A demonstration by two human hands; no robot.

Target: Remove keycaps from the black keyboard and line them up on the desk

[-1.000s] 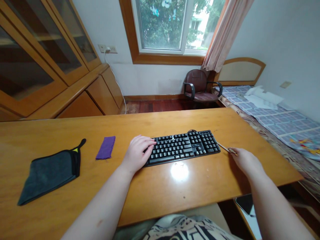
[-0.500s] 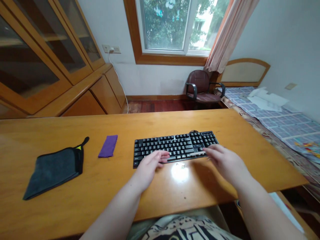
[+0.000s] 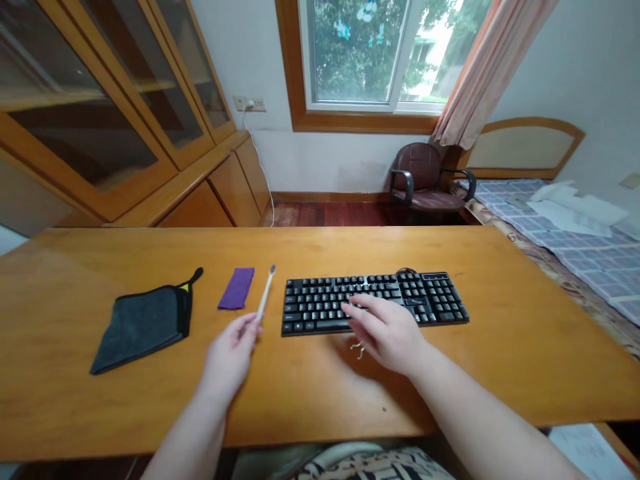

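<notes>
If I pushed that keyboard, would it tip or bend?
The black keyboard would probably stay stiff, since its long frame looks straight. Tipping seems unlikely: it lies low and wide on the wooden desk. It might slide, as the desk's surface looks glossy.

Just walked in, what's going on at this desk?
A person's left hand holds a slim white, dark-tipped brush-like tool. The right hand is open over the black keyboard; contact is unclear. A purple cloth and a dark grey cloth lie farther left on the wooden desk.

Forearms [image 3: 475, 400] bare; black-patterned beige garment [image 3: 383, 465], perhaps shirt.
</notes>
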